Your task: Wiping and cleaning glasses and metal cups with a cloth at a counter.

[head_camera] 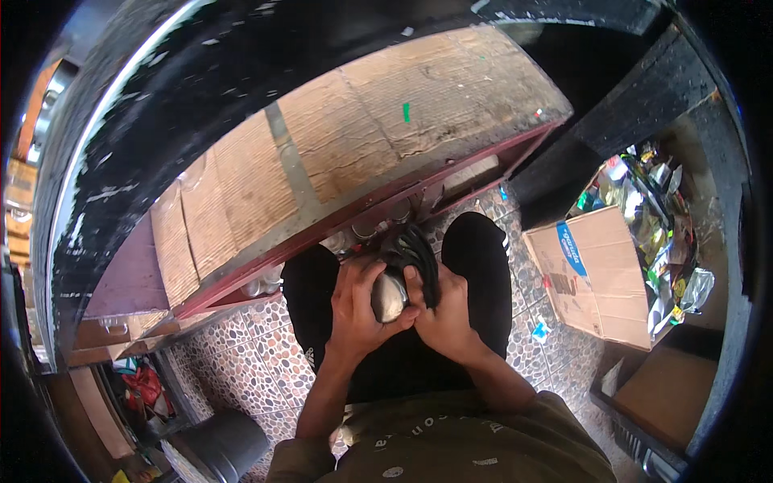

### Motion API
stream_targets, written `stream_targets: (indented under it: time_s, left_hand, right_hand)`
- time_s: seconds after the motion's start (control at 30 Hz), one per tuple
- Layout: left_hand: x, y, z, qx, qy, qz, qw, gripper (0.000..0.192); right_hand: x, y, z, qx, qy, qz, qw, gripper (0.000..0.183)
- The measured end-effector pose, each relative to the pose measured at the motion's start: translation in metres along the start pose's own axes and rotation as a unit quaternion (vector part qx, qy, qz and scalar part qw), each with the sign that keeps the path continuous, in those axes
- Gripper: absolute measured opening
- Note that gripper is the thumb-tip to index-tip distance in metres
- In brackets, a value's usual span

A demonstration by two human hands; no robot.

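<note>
Between my knees, both hands are together in front of my lap. My left hand [356,308] is wrapped around a rounded, silver-coloured object [389,297], whose exact kind I cannot tell. My right hand [444,314] grips a looped bundle of black cable [427,259] pressed against the object's right side. The right thumb lies between the cable and the silver surface, and the left thumb reaches across below. My fingers hide the object's underside and much of its edges.
A low red-framed shelf topped with cardboard [356,133] stands ahead, with glass jars [365,228] underneath. At right, a cardboard box [589,271] overflows with wrappers [658,199]. A dark bin [223,444] stands lower left on the pebble-patterned tile floor [259,350]. A black edge [199,66] arches overhead.
</note>
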State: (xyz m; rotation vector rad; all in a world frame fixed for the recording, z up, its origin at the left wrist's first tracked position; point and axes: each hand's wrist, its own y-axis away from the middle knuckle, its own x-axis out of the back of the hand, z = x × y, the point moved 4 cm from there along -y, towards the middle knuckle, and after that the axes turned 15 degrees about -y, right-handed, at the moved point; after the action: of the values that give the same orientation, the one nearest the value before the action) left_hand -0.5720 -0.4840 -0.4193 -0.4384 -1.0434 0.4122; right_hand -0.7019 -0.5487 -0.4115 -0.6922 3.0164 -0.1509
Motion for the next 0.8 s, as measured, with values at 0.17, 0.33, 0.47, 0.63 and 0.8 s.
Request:
stream_targets:
  time_s: [0.17, 0.33, 0.47, 0.63, 0.8]
  left_hand:
    - [-0.016, -0.028, 0.012, -0.004, 0.039, -0.013, 0.999, 0.075]
    - [-0.025, -0.071, 0.014, 0.051, 0.056, -0.022, 0.997, 0.074]
    - [-0.045, -0.106, 0.003, 0.050, 0.055, -0.007, 0.997, 0.072]
    - [-0.044, -0.198, -0.001, 0.021, -0.012, 0.025, 0.999, 0.064]
    - [-0.082, -0.304, -0.038, 0.016, -0.088, 0.036, 0.995, 0.064]
  right_hand:
    - [0.025, 0.006, 0.015, 0.106, -0.018, 0.069, 0.992, 0.025]
    - [0.045, 0.009, 0.015, 0.167, 0.089, 0.121, 0.975, 0.040]
    - [0.061, 0.015, 0.038, 0.092, 0.065, 0.095, 0.989, 0.041]
    - [0.052, 0.030, 0.093, -0.092, -0.057, 0.089, 0.990, 0.027]
    - [0.058, 0.040, 0.103, -0.096, -0.149, 0.131, 0.975, 0.026]
